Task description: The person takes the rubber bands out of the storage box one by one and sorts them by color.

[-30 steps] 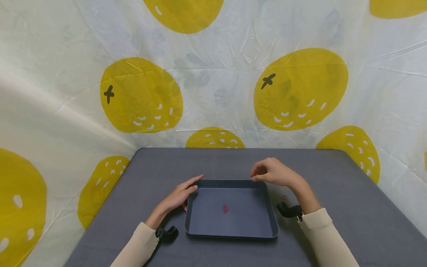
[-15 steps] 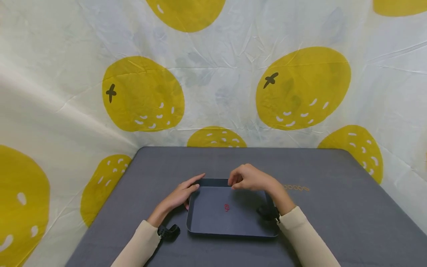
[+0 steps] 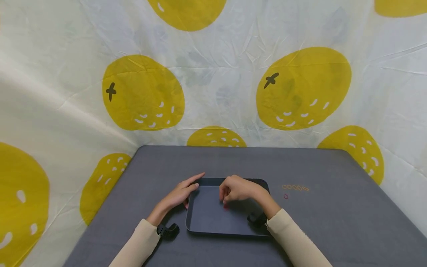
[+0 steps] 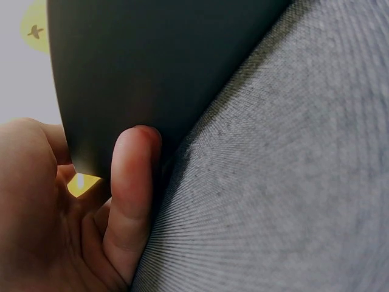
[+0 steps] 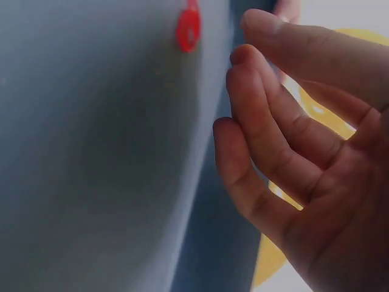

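A shallow dark grey tray [image 3: 213, 228] lies on the table. My left hand [image 3: 180, 194] grips its far left corner, the thumb over the rim and the other fingers outside; in the left wrist view a finger [image 4: 130, 182] presses the tray's outer wall. My right hand [image 3: 238, 189] is over the tray, fingers bent downward with thumb and forefinger close together. Right below its fingertips a small red rubber band [image 3: 225, 208] lies on the tray floor; the right wrist view shows red loops [image 5: 188, 30] beside the fingertips. I cannot tell whether the fingertips pinch anything.
To the right of the tray a row of several orange rubber bands [image 3: 295, 187] lies on the grey table [image 3: 333, 222], with one red rubber band [image 3: 285, 197] just in front. A white cloth [image 3: 217, 92] printed with yellow fruit hangs behind the table.
My right hand has moved left and nearer from the tray's far right rim to above the red band in the tray, uncovering the orange row. My left hand keeps its place.
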Available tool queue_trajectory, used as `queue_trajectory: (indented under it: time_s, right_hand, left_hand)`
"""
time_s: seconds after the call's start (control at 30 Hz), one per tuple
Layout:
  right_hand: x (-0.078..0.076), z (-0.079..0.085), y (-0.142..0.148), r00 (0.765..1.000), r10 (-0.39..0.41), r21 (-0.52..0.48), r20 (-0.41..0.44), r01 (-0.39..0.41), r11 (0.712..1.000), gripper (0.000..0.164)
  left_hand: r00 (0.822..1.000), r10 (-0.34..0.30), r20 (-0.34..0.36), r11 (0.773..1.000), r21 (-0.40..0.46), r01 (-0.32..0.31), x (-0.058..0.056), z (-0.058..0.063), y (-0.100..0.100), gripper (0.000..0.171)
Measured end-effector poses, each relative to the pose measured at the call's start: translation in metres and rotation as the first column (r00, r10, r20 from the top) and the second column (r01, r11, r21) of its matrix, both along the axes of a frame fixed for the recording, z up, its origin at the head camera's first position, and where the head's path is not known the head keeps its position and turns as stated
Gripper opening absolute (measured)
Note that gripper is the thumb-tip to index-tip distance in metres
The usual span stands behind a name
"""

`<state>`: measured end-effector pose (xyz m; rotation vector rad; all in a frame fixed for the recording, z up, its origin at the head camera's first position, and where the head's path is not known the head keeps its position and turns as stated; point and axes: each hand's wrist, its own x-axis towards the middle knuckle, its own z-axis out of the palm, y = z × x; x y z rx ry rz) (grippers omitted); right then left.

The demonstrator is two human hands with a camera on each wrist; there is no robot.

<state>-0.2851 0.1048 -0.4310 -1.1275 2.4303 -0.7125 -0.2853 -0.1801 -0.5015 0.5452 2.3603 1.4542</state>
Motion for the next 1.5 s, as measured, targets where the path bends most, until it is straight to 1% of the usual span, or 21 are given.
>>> queue_trajectory:
  time_s: [0.13, 0.3, 0.5, 0.73, 1.03, 1.2, 1.33, 1.5]
  right_hand:
    - [0.001, -0.004, -0.002, 0.999, -0.014, 0.038, 0.043, 0.012, 0.999, 0.014]
    - [0.002, -0.008, -0.001, 0.998, -0.016, 0.07, 0.061, 0.012, 0.998, 0.019]
    - [0.003, -0.009, -0.001, 0.999, -0.007, 0.071, 0.044, 0.004, 0.997, 0.021]
    - [0.004, -0.009, -0.001, 1.0, 0.008, 0.067, 0.027, -0.01, 0.998, 0.019]
    - [0.003, -0.006, -0.002, 1.0, -0.022, 0.072, 0.008, 0.021, 0.997, 0.021]
    - [0.002, -0.004, -0.001, 0.999, -0.036, 0.067, -0.005, 0.037, 0.997, 0.02]
    - [0.002, -0.002, 0.0, 0.999, -0.038, 0.057, -0.009, 0.038, 0.998, 0.019]
    - [0.003, 0.004, 0.001, 0.999, -0.034, 0.028, -0.001, 0.034, 0.999, 0.018]
  left_hand:
    - [1.0, 0.0, -0.003, 1.0, 0.002, 0.0, 0.0, 0.0, 0.0, 0.048]
    - [1.0, -0.003, -0.01, 1.0, -0.006, 0.003, 0.001, 0.002, 0.0, 0.048]
    - [1.0, -0.002, -0.011, 1.0, -0.007, 0.002, 0.002, 0.002, 0.0, 0.049]
    - [1.0, -0.006, -0.016, 1.0, -0.014, 0.005, 0.002, 0.001, 0.0, 0.049]
    - [1.0, -0.007, -0.014, 1.0, -0.006, 0.007, 0.002, 0.001, 0.0, 0.05]
    - [1.0, -0.006, -0.012, 1.0, -0.002, 0.006, 0.002, 0.002, 0.0, 0.049]
    - [1.0, -0.009, -0.013, 1.0, -0.002, 0.009, 0.002, 0.002, 0.0, 0.049]
    - [1.0, -0.017, -0.015, 1.0, -0.001, 0.017, 0.002, 0.003, 0.0, 0.049]
